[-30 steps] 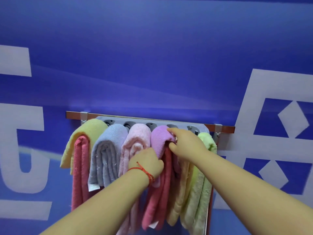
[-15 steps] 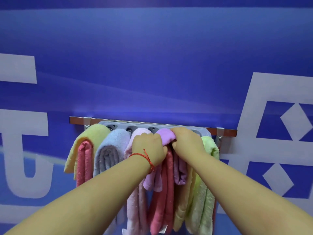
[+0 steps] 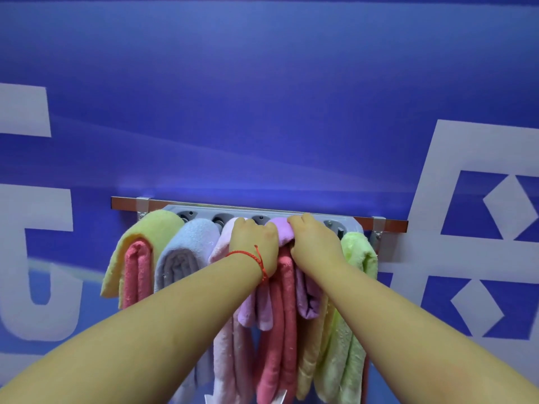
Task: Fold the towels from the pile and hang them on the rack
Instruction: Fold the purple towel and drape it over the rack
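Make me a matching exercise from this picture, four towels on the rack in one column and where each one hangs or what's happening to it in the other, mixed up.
Column one:
1. yellow towel
2. light blue towel
3. purple towel
4. green towel

Column two:
A. at the right end of the rack
B. gripped at the top by both hands, the left hand and the right hand
C. at the left end, over a folded pink towel
D. second from the left

Pairs: 1-C, 2-D, 3-B, 4-A
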`<control>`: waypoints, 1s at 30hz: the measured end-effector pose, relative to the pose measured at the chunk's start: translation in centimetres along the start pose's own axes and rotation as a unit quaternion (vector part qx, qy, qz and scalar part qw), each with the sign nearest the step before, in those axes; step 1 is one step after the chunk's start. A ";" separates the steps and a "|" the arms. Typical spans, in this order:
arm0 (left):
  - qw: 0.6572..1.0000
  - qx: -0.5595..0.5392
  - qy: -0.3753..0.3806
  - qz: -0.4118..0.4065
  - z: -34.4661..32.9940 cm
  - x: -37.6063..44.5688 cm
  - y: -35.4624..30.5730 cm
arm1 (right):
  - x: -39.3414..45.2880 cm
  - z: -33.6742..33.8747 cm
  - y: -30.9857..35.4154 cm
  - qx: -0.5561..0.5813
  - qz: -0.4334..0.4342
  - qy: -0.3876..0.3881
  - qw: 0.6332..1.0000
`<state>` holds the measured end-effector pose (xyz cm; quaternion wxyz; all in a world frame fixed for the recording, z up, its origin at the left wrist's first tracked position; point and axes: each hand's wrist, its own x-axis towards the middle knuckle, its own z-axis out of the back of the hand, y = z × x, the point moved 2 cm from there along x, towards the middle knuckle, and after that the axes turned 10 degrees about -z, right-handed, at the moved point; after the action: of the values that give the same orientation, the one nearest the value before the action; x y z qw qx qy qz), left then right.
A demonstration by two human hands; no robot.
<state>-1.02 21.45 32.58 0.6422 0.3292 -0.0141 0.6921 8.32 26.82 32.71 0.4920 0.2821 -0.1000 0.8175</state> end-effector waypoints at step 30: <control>0.997 -0.020 -0.054 -0.042 -3.4 -0.1 0.6 | -1.3 -2.3 -0.6 0.065 -0.063 0.020 0.996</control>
<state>-3.06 22.81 30.12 0.6757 0.3536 -0.0487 0.6450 8.48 27.18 30.04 0.5250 0.3028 -0.0193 0.7952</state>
